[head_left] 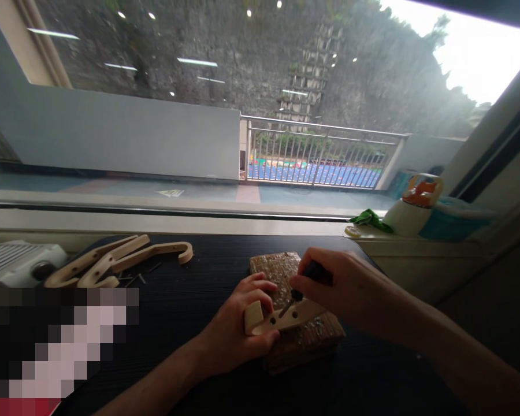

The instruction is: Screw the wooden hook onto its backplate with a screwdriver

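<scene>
My left hand (231,323) is closed around the curled end of a pale wooden hook piece (305,315) with dark holes along it. The piece lies across a brown block (301,346) covered in shiny clear film, on the dark table. My right hand (344,280) grips the black handle of a screwdriver (314,274). The shaft slants down and left, its tip at the wood between two holes; whether it touches cannot be made out. My right hand and wrist hide the far end of the piece.
Several similar wooden hook pieces (121,257) lie at the table's far left, with small dark screws or pins (136,278) beside them. A white ribbed appliance (17,263) stands further left. A white-and-orange bottle (411,208) and green cloth (370,219) sit by the window, right.
</scene>
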Tool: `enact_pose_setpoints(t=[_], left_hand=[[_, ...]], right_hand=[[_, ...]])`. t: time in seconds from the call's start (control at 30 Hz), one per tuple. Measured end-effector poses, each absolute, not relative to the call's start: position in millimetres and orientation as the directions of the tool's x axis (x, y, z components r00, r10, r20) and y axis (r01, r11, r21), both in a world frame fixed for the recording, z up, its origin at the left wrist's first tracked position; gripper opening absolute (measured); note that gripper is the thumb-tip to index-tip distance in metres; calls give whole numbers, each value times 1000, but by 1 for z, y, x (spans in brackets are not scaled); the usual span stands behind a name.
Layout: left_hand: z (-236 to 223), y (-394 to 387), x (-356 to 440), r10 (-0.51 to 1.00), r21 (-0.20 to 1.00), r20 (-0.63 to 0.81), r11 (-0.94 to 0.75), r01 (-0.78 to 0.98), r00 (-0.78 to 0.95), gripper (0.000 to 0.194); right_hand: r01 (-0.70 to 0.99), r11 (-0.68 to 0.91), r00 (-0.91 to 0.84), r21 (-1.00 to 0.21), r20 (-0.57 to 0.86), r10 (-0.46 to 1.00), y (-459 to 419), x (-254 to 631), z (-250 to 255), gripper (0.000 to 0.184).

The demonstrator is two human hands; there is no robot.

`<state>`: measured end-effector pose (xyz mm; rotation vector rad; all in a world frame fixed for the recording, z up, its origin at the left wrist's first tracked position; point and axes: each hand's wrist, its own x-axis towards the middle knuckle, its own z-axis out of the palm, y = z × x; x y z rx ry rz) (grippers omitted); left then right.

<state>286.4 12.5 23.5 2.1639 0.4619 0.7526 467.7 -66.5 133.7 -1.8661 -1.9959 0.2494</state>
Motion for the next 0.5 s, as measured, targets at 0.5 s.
enact_pose_setpoints(t=[0.5], left_hand=[[29, 8, 289, 540, 750, 406, -658, 68, 737, 28]], right_hand=[[934, 292, -239, -206, 245, 940, -66, 437, 140, 8]])
